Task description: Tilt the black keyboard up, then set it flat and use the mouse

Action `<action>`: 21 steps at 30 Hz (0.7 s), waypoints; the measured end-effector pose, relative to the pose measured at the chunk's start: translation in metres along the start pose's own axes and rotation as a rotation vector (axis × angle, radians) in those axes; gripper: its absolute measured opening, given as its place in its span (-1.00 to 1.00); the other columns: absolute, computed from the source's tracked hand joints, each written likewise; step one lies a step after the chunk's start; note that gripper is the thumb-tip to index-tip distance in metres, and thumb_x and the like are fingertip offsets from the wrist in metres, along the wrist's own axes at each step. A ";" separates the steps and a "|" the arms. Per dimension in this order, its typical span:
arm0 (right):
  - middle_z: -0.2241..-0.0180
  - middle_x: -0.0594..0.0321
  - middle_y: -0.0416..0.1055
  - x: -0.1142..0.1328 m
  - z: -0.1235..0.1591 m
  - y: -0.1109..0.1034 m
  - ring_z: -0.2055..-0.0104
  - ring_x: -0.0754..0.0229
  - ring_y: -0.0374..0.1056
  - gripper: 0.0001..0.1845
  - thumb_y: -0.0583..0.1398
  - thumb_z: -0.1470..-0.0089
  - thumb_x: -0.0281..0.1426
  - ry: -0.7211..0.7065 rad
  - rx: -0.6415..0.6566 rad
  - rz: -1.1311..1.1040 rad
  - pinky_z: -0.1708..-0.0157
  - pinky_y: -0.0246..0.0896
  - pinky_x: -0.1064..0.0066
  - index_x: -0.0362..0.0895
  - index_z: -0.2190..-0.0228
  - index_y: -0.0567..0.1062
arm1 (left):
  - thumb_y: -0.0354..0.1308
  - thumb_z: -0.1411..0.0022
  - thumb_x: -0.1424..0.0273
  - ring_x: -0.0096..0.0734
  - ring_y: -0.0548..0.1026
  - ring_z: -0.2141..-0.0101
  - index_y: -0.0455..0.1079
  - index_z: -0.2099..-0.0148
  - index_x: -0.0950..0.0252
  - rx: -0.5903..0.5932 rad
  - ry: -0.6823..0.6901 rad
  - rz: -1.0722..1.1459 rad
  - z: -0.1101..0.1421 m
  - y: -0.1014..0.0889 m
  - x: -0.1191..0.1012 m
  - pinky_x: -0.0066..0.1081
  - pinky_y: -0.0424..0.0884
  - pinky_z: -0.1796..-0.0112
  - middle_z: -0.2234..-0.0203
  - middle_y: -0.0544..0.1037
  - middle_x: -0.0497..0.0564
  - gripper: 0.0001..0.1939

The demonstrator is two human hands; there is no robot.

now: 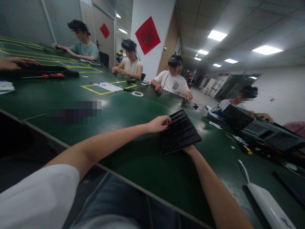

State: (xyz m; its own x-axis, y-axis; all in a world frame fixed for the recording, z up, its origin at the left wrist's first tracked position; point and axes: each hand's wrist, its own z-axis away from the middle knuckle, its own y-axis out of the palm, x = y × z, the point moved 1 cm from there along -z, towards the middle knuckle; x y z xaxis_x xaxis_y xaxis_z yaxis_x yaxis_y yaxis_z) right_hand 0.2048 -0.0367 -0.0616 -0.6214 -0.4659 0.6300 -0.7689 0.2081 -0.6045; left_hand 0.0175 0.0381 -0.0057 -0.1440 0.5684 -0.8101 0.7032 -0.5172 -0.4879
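A flat black tray-like panel (182, 132) with raised ribs that split it into several sections is held tilted above the green table. My left hand (160, 123) is closed at its upper left edge, with curled fingers overlapping the ribbed side. From below, my right hand (190, 150) supports the lower right edge; its fingers are hidden behind the panel. Any small thing between my left fingertips is too small to tell.
The green table (133, 165) has a white tape roll (137, 94) and a paper sheet (109, 86) further off. At right are an opened computer case (269, 133), a yellow-handled tool (247, 149) and a white corded device (269, 203). Several people in headsets sit around.
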 end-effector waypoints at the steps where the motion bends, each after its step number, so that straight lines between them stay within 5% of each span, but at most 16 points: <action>1: -0.12 0.10 0.29 -0.002 0.000 0.000 -0.15 0.07 0.22 -0.36 -0.05 -0.13 0.00 -0.006 0.014 -0.011 -0.21 0.02 0.22 -0.08 -0.11 0.28 | -0.01 -0.04 0.66 -0.53 0.39 0.48 0.27 0.19 0.34 -0.038 -0.103 0.124 -0.001 0.001 0.002 -0.49 0.32 0.45 0.48 0.33 -0.08 -0.74; 4: -0.14 0.04 0.26 -0.011 0.001 0.000 -0.19 0.06 0.15 -0.38 -0.02 -0.13 -0.03 -0.007 0.036 0.005 -0.26 -0.13 0.25 -0.15 -0.08 0.32 | -0.07 -0.07 0.64 -0.58 0.31 0.58 0.27 0.33 0.36 -0.107 -0.363 0.350 -0.003 0.003 0.006 -0.53 0.25 0.54 0.59 0.26 -0.11 -0.84; 6: -0.16 0.01 0.22 -0.018 0.001 0.000 -0.22 0.06 0.11 -0.39 0.01 -0.12 -0.06 0.005 0.012 0.028 -0.27 -0.18 0.26 -0.18 -0.07 0.32 | -0.01 -0.09 0.54 -0.58 0.26 0.60 0.30 0.39 0.36 -0.083 -0.422 0.312 -0.003 0.002 0.007 -0.52 0.20 0.55 0.61 0.26 -0.11 -0.92; 8: -0.17 0.05 0.22 -0.023 0.002 0.000 -0.23 0.07 0.10 -0.42 0.03 -0.11 -0.09 0.003 -0.001 0.031 -0.27 -0.18 0.28 -0.16 -0.07 0.32 | 0.13 -0.05 0.40 -0.54 0.29 0.54 0.36 0.33 0.36 -0.022 -0.384 0.173 -0.002 0.001 0.007 -0.51 0.21 0.51 0.57 0.32 -0.09 -0.88; 13: -0.16 0.06 0.23 -0.019 0.003 0.000 -0.24 0.06 0.07 -0.40 0.08 -0.06 -0.11 0.019 0.034 0.019 -0.27 -0.17 0.26 -0.16 -0.07 0.33 | 0.30 0.13 0.13 -0.32 0.40 0.27 0.39 0.06 0.34 0.102 -0.128 -0.292 0.005 0.001 0.000 -0.46 0.26 0.33 0.27 0.46 0.07 -0.41; 21: -0.12 0.04 0.28 -0.016 -0.001 -0.013 -0.15 0.01 0.21 -0.43 0.17 0.02 -0.18 0.153 0.011 -0.087 -0.19 0.03 0.13 -0.16 -0.02 0.36 | 0.18 -0.01 0.14 -0.38 0.43 0.40 0.47 0.24 0.36 0.053 -0.052 -0.478 0.005 0.002 -0.010 -0.48 0.24 0.44 0.40 0.52 0.04 -0.61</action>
State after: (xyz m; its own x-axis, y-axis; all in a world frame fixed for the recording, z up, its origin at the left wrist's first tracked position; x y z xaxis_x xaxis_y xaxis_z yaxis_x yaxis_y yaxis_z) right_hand 0.2249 -0.0311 -0.0636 -0.5686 -0.3457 0.7465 -0.8198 0.1629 -0.5490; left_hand 0.0174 0.0285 -0.0006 -0.4779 0.7185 -0.5053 0.5134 -0.2383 -0.8244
